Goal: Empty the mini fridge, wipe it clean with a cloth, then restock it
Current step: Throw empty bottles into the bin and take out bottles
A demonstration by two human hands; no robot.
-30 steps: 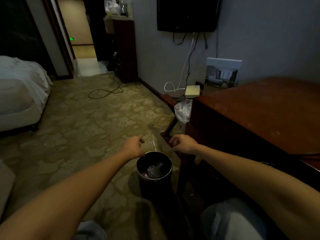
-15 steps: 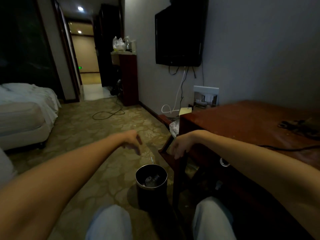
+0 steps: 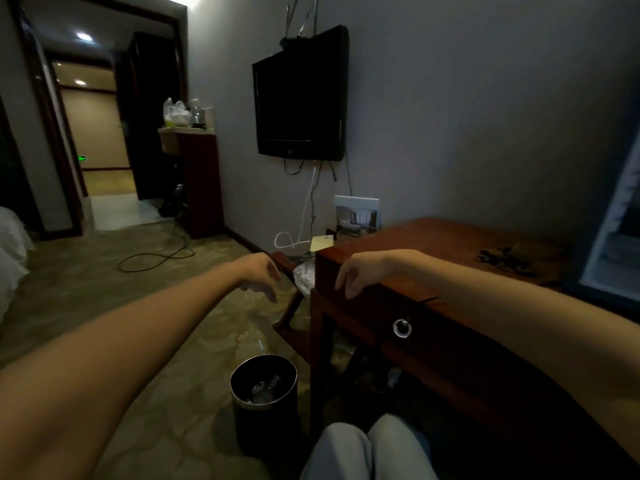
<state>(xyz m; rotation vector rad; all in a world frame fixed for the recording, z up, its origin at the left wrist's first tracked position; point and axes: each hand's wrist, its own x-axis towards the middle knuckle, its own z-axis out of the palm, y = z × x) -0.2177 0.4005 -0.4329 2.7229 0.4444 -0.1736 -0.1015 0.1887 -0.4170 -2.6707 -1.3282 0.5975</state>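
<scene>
Two grips released, left hand (image 3: 260,276) and right hand (image 3: 358,274), near bin (image 3: 265,429) holding clear plastic (image 3: 265,388).

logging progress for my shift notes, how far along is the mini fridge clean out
Done: clear plastic rubbish lies in the waste bin. In hand: nothing; the left hand and right hand hang empty, the right over the desk corner. Left: the mini fridge at the right edge looks open, its contents unclear; wiping and restocking seem yet to come.
</scene>
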